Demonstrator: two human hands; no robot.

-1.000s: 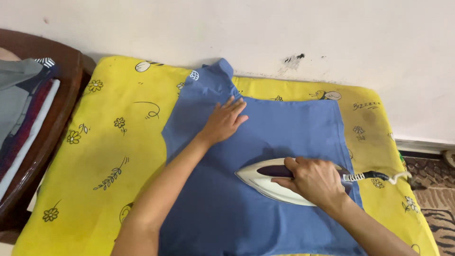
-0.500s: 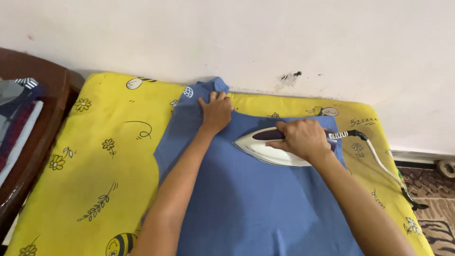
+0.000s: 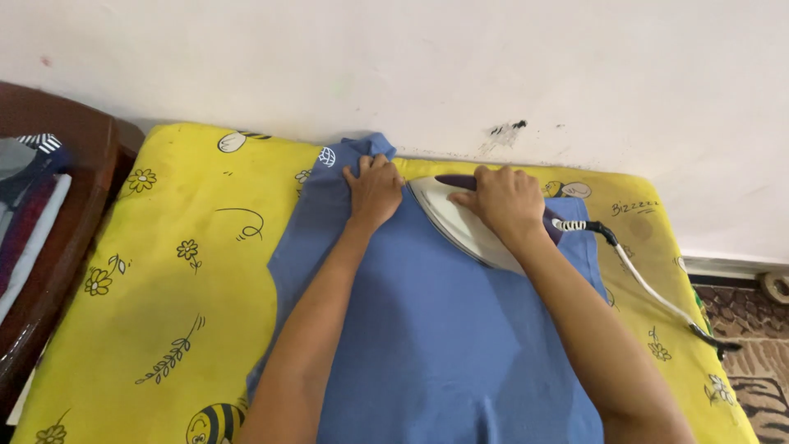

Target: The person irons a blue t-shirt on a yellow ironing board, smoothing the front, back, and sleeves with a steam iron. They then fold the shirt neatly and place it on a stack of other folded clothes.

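Two hands on blue garment (image 3: 444, 329), spread over yellow printed pad (image 3: 164, 312) by the wall. Left hand (image 3: 374, 191) flat, fingers together, pinning the collar end; right hand (image 3: 508, 201) wrapped around the iron (image 3: 460, 222) handle. Iron tip is just beside left fingers: burn risk. Cord (image 3: 649, 284) trails right, could snag. No packages or signs; small pale patch (image 3: 327, 156) at collar.

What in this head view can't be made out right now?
- Iron: handle and controls hidden under the right hand.
- Cord: plug end runs off past the pad's right side.
- Blue garment: lower part cut off by the bottom edge; collar partly under the left hand.
- Folded clothes: cut off by the left edge.
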